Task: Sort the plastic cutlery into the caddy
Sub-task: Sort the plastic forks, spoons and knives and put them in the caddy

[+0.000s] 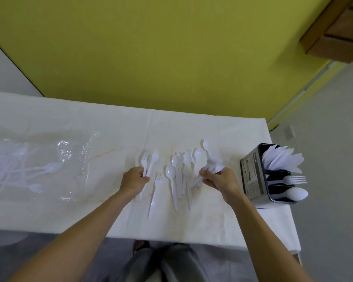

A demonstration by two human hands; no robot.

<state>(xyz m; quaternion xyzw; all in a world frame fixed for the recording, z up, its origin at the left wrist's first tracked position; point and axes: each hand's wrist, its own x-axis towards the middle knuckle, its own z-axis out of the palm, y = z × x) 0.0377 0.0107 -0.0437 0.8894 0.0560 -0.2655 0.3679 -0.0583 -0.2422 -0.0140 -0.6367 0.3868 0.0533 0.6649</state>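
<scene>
I'm pinching a fork (144, 159) and spoon (153, 159) in my left hand (134, 181), and my right hand (220, 180) is gripping a bunch of spoons (209, 157). More loose cutlery (176, 180) is lying between them on the table (69, 210), with the caddy (253, 178) just off to the right.

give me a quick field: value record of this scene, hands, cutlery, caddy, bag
left hand: gripping a fork and spoon by the handles
right hand: holding a bunch of spoons
loose cutlery: forks and spoons on the table between the hands
caddy: table's right edge; napkins, a fork, a spoon in separate compartments
plastic bag: left side, more cutlery inside
</scene>
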